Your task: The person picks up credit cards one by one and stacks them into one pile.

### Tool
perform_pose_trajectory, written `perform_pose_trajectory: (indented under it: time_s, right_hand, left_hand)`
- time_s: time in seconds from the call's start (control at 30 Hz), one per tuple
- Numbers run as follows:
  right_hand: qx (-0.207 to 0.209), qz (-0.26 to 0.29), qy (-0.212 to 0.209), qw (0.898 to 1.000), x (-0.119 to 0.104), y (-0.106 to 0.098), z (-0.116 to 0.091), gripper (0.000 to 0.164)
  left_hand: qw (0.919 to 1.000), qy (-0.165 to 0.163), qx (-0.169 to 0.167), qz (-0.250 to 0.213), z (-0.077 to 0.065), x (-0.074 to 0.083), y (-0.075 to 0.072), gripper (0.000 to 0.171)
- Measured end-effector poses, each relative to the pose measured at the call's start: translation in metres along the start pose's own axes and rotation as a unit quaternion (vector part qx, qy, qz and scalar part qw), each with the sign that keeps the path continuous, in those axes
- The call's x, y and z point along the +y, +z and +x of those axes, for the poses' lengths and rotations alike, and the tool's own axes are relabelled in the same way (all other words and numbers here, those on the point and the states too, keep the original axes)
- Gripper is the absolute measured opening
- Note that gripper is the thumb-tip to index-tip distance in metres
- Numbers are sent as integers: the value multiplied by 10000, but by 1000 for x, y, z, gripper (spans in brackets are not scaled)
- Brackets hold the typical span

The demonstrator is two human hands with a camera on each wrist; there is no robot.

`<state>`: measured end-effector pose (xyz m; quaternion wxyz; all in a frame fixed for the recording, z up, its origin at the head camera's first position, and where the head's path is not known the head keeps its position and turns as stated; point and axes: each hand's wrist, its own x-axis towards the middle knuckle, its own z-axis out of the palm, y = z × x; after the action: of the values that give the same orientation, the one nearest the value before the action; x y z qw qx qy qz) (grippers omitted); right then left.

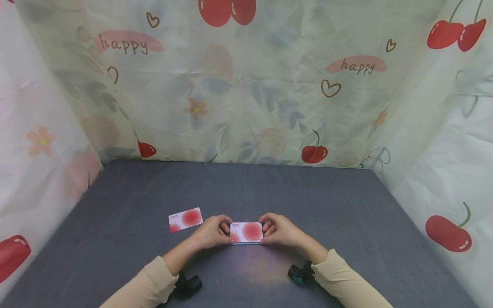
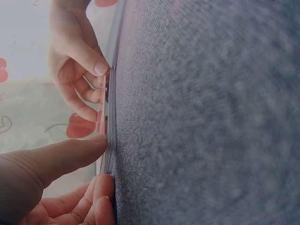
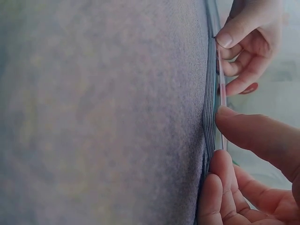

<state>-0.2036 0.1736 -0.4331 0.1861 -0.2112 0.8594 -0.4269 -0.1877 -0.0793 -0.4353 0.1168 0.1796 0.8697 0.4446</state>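
A white card with red circles (image 1: 240, 228) lies level at the middle of the table, its short ends between both hands. The left hand (image 1: 212, 233) pinches its left end with thumb and curled fingers. The right hand (image 1: 283, 231) grips the right end in a mirrored pose. Under this card is a stack of thin cards (image 2: 111, 117), seen edge-on in the left wrist view. In the right wrist view, the pinkish top card (image 3: 222, 86) stands slightly apart from the stack. A similar card (image 1: 185, 220) lies tilted on the table, left of the left hand.
A dark grey cloth covers the table (image 1: 308, 192). Patterned curtains with cherries (image 1: 246, 128) close off the back and both sides. Black wrist devices (image 1: 187, 284) hang under the beige sleeves (image 1: 148, 280).
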Motion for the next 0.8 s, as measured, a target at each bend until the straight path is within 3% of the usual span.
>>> perform_pose_trajectory:
  time_s: [0.8]
  right_hand:
    - [-38, -56, 35, 10000, -1, 0, 0, 51]
  left_hand:
    - [9999, -44, -50, 120, -1, 1, -1, 50]
